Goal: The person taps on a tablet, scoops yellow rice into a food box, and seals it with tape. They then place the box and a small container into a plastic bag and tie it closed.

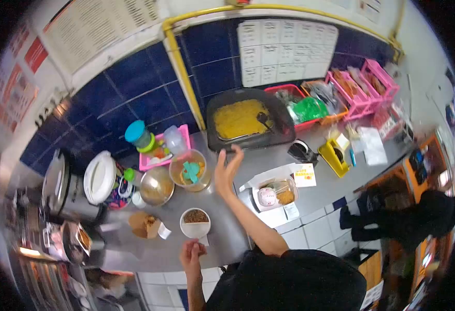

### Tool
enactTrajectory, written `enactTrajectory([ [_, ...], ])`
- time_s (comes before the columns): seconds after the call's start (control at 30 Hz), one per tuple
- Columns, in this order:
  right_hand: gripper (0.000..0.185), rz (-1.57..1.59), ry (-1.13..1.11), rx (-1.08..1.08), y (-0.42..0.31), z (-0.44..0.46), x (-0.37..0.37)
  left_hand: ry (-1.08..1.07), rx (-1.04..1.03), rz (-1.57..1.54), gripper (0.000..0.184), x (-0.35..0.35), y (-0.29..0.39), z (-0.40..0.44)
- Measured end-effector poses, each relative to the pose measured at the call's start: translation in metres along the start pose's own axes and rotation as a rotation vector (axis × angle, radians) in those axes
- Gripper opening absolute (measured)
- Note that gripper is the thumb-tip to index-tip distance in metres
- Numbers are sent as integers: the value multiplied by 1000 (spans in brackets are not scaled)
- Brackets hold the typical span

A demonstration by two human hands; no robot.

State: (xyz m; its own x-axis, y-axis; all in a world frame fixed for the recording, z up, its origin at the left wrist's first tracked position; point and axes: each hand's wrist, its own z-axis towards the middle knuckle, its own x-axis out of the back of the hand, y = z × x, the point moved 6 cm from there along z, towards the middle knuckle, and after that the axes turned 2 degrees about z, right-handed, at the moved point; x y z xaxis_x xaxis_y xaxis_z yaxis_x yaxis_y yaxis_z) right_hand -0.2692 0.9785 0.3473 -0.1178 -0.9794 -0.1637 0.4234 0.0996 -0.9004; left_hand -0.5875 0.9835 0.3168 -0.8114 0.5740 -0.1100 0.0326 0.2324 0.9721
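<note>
My right hand (228, 168) is raised over the counter with thumb and fingers apart, holding nothing. It is nearest to a clear plastic tub (205, 185) with a teal scoop (190, 171) in it, and to a black tray (284, 139) of yellow food with a dark spoon. Low in the picture, my left hand (192, 254) has its fingers curled together; what they hold, if anything, I cannot make out. Just beyond it stands a round white bowl (196, 229), half filled with brown crumbly food. Left of the bowl lies a brown paper container (139, 224) with food inside.
An open white box (269, 210) holds food at my right. Pink baskets (360, 88) and a yellow bin (336, 158) stand farther right. A steel bowl (157, 185), a white-lidded container (100, 179) and a large cooker (61, 181) occupy the left. Another person (409, 220) is at the right.
</note>
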Motion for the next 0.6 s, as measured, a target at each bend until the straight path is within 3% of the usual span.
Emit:
enactTrajectory([
  [0.2, 24, -120, -206, 246, -65, 168, -65, -23, -135, 112, 17, -53, 30, 23],
  [0.3, 35, -267, -612, 46, -67, 245, -107, -40, -141, 103, 16, -97, 31, 37],
  [0.4, 44, -265, -704, 260, -54, 299, -153, -79, -75, 149, 18, -145, 18, 58],
  [0.6, 57, -307, -823, 133, -41, 344, -222, -193, -312, 547, 14, -263, 41, 131],
])
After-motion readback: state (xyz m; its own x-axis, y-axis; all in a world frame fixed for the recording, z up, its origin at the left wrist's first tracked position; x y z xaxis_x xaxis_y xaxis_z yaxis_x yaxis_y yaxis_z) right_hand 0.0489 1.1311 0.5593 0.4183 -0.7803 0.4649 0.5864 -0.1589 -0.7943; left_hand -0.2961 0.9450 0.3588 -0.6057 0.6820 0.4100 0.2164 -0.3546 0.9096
